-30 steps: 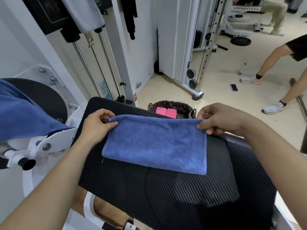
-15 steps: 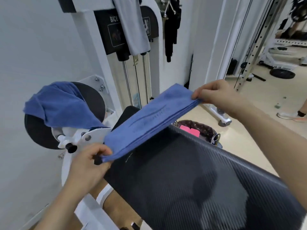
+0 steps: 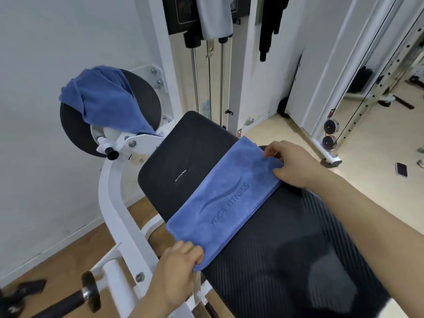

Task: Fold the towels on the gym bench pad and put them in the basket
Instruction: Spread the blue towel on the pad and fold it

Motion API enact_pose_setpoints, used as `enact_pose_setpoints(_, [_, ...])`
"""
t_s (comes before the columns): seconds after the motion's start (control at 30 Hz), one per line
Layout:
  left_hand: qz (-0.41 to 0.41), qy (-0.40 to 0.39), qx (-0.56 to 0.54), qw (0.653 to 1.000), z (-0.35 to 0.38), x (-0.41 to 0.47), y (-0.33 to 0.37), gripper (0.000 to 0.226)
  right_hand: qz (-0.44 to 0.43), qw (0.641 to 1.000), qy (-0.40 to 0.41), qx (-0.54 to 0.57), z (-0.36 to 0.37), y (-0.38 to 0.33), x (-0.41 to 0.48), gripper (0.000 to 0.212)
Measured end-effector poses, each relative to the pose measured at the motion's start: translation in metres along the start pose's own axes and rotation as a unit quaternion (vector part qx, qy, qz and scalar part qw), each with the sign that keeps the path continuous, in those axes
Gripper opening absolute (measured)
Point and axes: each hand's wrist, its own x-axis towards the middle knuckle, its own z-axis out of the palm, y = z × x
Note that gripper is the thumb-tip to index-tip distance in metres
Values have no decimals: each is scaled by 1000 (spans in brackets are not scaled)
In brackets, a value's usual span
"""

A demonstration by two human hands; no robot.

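Holding a folded blue towel (image 3: 224, 198) flat across the black bench (image 3: 286, 249), the left hand (image 3: 176, 266) pinches its near end; the right hand (image 3: 292, 165), fingers curled, grips the far end.

One camera sits on the person's head. It looks forward and down, close over the black bench pad (image 3: 195, 145). The left hand (image 3: 176, 265) shows near the bottom edge, the right hand (image 3: 291, 164) toward the right. The wide lens also catches the white wall (image 3: 57, 42) at left and the gym floor (image 3: 378, 180) at right.
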Motion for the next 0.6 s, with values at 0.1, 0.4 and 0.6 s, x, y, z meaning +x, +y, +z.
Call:
enact_pose_setpoints(0.1, [-32,-68,-9,997,3,-6,-3,24,24,990,-61,-126,-8,-11,-5,44])
enact_pose_setpoints(0.4, [-117,30,-60,991,-14,45,18,75,90,882,-180,426,62,-115,-17,42])
enact_pose_setpoints(0.6, [-100,-58,35,993,0,54,10,89,252,704,-133,650,86,-90,11,31])
